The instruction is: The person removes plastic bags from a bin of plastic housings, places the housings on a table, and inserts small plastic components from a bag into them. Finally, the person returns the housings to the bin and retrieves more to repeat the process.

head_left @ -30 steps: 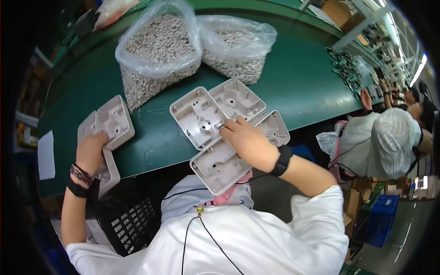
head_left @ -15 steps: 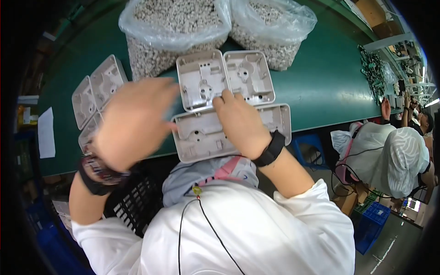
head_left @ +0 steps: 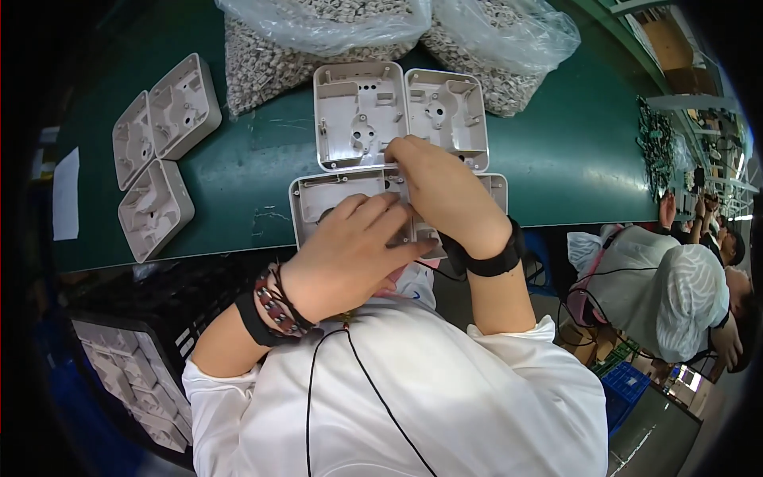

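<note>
My left hand (head_left: pixel 354 254) reaches over a long off-white plastic housing (head_left: pixel 306 208) at the table's near edge. Its fingers are spread and slightly bent above the housing's inner ribs. My right hand (head_left: pixel 453 191) is curled, its bent fingers pointing down where this housing meets two more behind it. What its fingertips hold, if anything, is hidden. Behind stand a squarish open housing (head_left: pixel 359 99) and a smaller one (head_left: pixel 447 107) side by side, screw posts and holes showing inside. My hands cover much of the near housing.
Two clear plastic bags (head_left: pixel 266 75) (head_left: pixel 509 67) full of small off-white parts stand at the back. More open housings (head_left: pixel 155 208) lie at the left on the green table (head_left: pixel 254 159). A black crate (head_left: pixel 179 318) with off-white parts sits below left; a person (head_left: pixel 652 282) works at the right.
My left hand has swung right, from beside the left housings to over the near housing. The right hand stays near the housings' joint, its fingers more curled. The view has shifted slightly.
</note>
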Available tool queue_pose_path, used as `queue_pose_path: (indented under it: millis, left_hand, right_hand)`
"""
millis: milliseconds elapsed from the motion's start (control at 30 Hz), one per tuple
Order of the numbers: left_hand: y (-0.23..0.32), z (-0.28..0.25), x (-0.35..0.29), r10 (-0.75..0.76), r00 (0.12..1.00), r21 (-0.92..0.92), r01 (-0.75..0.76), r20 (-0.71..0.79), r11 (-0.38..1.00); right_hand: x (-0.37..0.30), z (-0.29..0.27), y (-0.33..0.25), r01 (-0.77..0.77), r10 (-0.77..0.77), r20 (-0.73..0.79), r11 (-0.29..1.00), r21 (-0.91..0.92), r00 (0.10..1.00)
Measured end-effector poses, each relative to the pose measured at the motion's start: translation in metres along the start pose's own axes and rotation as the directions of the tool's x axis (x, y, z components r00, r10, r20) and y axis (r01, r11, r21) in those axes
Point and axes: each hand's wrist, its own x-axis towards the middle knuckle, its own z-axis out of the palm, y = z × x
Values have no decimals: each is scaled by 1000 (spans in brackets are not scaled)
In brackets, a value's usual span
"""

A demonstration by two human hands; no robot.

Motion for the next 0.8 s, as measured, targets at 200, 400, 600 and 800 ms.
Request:
queue_pose_path:
  millis: [200, 400, 600, 800]
  left_hand:
    - [-9, 22, 2, 0, 1000, 90, 0, 3, 996]
    - [-21, 24, 5, -19, 1000, 56, 18, 6, 998]
    - [-24, 15, 1, -14, 997, 81, 20, -78, 996]
    - [-38, -18, -15, -275, 923, 187, 330, -268, 925]
  right_hand:
    - [-10, -26, -8, -101, 104, -39, 991, 91, 994]
    - [-33, -74, 5, 44, -74, -159, 982, -185, 985]
    - [-51, -30, 62, -181, 106, -290, 952, -246, 951]
    - [-54, -28, 65, -573, 599, -129, 797, 193, 790]
